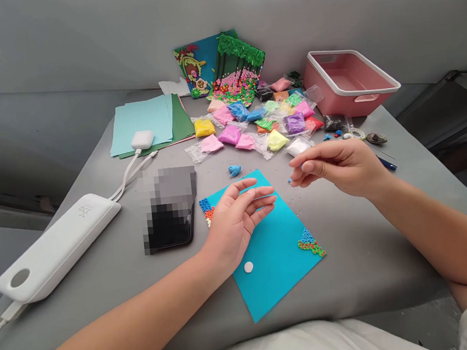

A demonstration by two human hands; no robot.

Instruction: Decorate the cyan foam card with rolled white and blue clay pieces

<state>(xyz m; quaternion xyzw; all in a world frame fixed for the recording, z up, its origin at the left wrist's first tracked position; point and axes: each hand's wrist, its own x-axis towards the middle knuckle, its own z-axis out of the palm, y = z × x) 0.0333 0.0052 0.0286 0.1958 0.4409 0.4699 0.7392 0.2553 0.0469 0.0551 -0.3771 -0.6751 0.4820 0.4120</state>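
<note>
Right hand point(338, 167) raised above table, thumb and fingertips pinched narrow on tiny blue clay bit point(289, 180). Left hand point(238, 218) open, palm up, fingers spread, holding nothing, resting over turquoise card point(273, 248) just left of pinch. Blue clay lump point(234, 170) on grey table point(360, 251) beyond left hand. White clay dot point(248, 267) on card below left hand. Clay packets point(253, 123) farther beyond pinch; pink bin point(346, 81) behind right hand.
</note>
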